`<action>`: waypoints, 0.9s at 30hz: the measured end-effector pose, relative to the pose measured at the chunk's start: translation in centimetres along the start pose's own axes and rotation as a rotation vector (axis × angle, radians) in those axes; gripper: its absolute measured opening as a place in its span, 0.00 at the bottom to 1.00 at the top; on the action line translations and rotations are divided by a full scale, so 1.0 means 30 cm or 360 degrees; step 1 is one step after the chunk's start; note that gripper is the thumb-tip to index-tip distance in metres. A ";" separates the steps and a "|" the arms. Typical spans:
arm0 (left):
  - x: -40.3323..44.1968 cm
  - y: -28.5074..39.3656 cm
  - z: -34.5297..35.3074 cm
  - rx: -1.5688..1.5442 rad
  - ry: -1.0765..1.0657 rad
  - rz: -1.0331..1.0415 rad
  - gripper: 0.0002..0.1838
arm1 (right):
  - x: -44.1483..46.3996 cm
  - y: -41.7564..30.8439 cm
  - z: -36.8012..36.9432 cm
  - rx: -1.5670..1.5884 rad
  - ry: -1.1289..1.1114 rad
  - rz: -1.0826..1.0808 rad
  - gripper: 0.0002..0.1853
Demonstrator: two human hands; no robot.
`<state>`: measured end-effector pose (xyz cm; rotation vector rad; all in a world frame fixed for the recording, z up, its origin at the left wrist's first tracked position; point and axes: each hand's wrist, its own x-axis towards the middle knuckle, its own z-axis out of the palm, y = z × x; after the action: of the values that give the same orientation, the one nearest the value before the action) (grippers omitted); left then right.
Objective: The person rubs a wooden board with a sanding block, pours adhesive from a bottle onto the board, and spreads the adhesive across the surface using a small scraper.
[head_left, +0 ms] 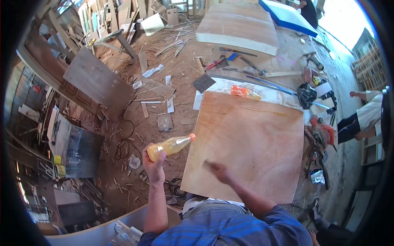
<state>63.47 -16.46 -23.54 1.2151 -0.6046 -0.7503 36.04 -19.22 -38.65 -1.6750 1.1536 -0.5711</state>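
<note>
My left hand (155, 160) is wrapped round a clear plastic bottle (170, 146) of yellowish liquid with an orange cap, held tilted beside the left edge of a wooden panel (246, 143). Over the panel's lower left part is my right hand (220, 172), its fingers closed around a small dark piece, blurred and too unclear to name. An orange-labelled plastic bottle (242, 92) lies on the white strip at the panel's far edge.
Beyond lie hand tools (246, 61) and a large pale slab (238, 26). A red power tool (322, 131) sits right of the panel. Wood scraps litter the floor at left. A person (367, 112) is at the right.
</note>
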 end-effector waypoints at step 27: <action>0.350 -0.204 0.975 -0.0460 -0.0070 -0.0012 0.35 | -0.024 0.457 -0.646 0.0422 0.1364 0.0261 0.10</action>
<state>46.60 -43.22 -21.99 0.9372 -0.5079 -0.8416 14.55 -28.27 -43.07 -1.0913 1.6947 -1.3424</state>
